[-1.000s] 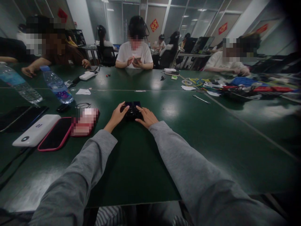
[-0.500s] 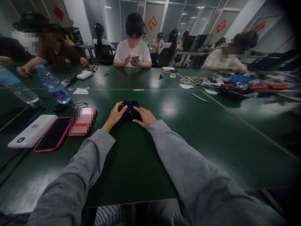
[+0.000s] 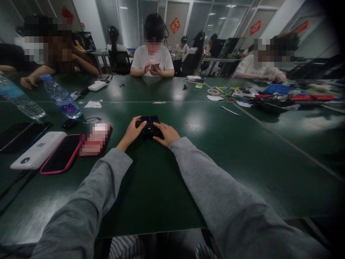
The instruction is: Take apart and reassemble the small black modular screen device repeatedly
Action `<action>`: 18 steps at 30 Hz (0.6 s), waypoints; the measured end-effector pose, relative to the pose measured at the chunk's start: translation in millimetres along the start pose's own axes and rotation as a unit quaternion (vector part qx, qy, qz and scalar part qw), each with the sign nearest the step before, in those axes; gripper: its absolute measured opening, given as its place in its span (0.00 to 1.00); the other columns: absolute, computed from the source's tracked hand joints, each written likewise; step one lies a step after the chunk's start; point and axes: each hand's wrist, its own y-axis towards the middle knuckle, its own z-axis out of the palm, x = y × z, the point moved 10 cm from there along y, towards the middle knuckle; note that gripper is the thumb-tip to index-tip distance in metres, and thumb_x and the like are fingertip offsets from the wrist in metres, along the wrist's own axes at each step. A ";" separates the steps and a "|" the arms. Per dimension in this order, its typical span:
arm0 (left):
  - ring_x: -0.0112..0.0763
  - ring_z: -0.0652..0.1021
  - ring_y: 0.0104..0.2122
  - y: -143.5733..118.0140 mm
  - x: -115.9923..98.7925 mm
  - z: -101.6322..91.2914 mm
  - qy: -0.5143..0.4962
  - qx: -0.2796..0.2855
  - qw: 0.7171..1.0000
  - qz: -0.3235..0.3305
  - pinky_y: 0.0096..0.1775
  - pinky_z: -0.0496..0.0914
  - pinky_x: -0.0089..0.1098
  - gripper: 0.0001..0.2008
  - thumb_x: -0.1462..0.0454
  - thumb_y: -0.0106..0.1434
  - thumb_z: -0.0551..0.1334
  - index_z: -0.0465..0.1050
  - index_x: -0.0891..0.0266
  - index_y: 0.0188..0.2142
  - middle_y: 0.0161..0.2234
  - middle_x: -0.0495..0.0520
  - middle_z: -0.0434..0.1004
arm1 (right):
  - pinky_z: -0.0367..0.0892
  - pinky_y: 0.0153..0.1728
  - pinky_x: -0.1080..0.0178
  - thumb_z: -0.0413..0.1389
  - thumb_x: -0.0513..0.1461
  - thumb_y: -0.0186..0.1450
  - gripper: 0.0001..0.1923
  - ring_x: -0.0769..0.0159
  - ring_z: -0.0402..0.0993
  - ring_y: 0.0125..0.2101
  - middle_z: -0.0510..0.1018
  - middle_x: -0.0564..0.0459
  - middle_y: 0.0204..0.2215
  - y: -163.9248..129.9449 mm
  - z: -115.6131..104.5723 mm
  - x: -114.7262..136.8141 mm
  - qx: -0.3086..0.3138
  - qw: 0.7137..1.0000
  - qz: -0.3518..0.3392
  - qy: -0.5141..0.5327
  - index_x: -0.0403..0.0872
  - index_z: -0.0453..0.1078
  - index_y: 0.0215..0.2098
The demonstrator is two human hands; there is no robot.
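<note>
Between my two hands, on the green table, sits a small black box-like device [image 3: 149, 132] with two dark rectangular sections on top; its exact kind is hard to make out. My left hand [image 3: 132, 133] grips its left side, with the thumb lying on the top edge. On the other side my right hand [image 3: 167, 134] is wrapped around the right edge, fingers over the top and thumb at the near corner. Parts of both sides are covered by my fingers.
To the left lie a white power bank [image 3: 40, 150], a red-edged phone [image 3: 61, 154] and a second red-cased item [image 3: 95, 140]. Behind them are water bottles [image 3: 61, 97]. A wrench [image 3: 230, 110] and a heap of cables [image 3: 269, 95] lie right. Several people sit around.
My hands keep their hold on the black device with hardly any movement. At the far left, a person's arm has risen from the table toward the head.
</note>
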 end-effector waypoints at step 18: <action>0.41 0.76 0.54 3.2 4.7 -0.1 0.004 -0.004 1.000 0.017 0.58 0.69 0.45 0.28 0.49 0.65 0.62 0.66 0.59 0.59 0.54 0.61 0.75 | 0.68 0.54 0.45 0.59 0.48 0.67 0.37 0.47 0.68 0.57 0.68 0.37 0.59 1.4 2.3 -2.3 -0.011 1.000 -0.005 0.005 0.46 0.53 0.69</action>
